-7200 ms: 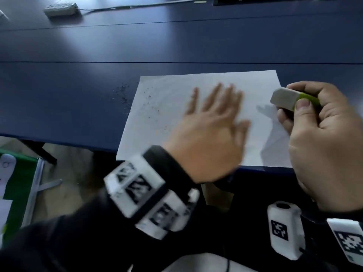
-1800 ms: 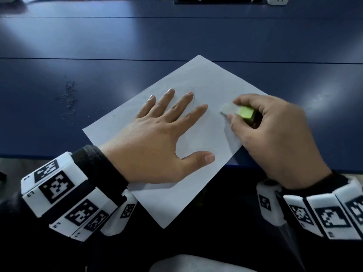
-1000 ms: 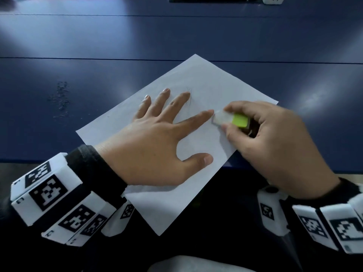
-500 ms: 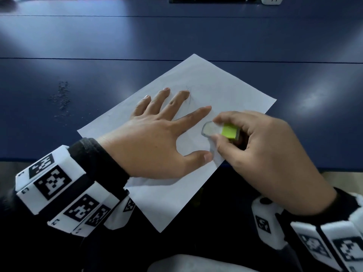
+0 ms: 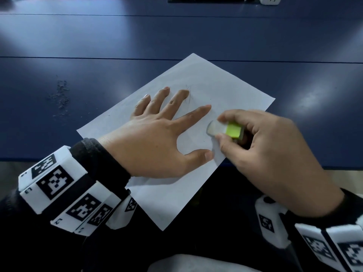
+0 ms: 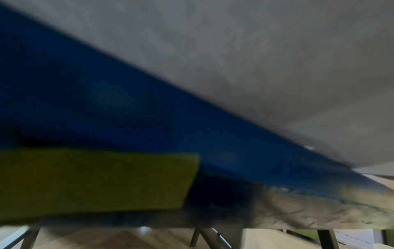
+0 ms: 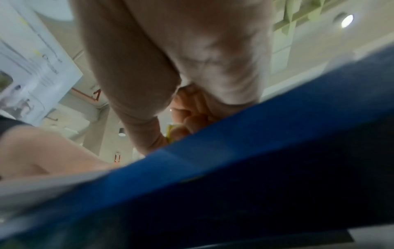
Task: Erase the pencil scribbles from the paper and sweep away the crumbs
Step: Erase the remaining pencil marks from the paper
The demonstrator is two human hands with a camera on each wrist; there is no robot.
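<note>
Lingering faint scribbles (image 5: 188, 94) on paper (image 5: 225, 91)

Head view looks down; wrist views sit low at the table (image 5: 176, 36) edge.

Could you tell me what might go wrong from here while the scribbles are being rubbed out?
1. The paper hangs over the table edge at its near corner; a hard stroke of the eraser could crease or tear it there.
2. The remaining scribble lies by the left hand fingers, so the right hand may bump them.
3. The crumbs on the table could be missed.
</note>
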